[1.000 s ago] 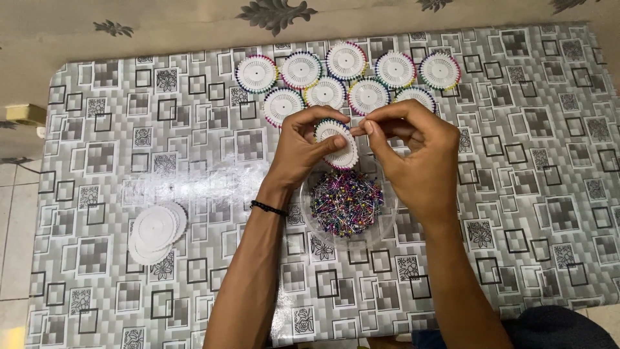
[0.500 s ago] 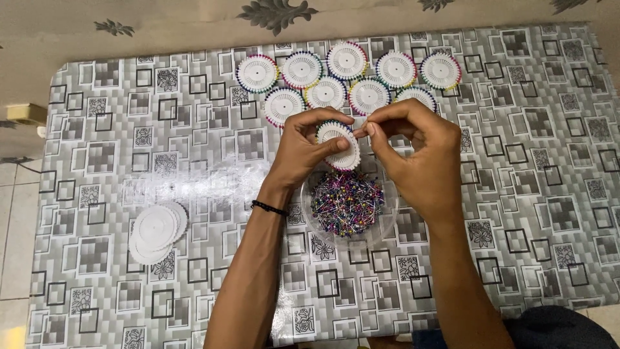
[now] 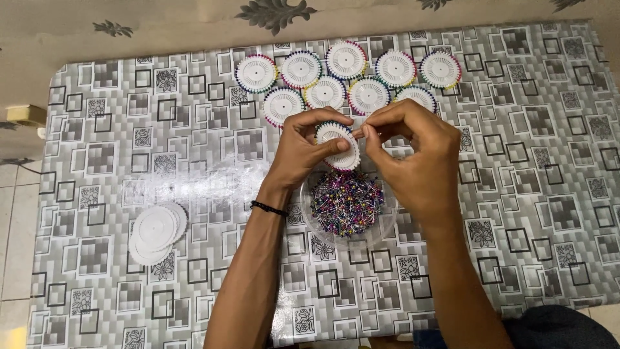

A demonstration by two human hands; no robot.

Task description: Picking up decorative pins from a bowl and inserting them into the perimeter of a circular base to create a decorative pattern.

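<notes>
Patterned table (image 3: 103, 155), left hand (image 3: 303, 152) gripping pin wheel (image 3: 339, 145) (face up), right hand (image 3: 413, 152) pinching its rim

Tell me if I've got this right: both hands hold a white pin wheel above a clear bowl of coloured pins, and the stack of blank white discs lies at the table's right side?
Not quite. The stack of blank white discs lies at the table's left side, as the head view shows. The rest holds: the left hand and right hand hold the white pin wheel above the clear bowl of coloured pins.

Grey-patterned table (image 3: 103, 148), beige floral wall (image 3: 161, 26)
</notes>
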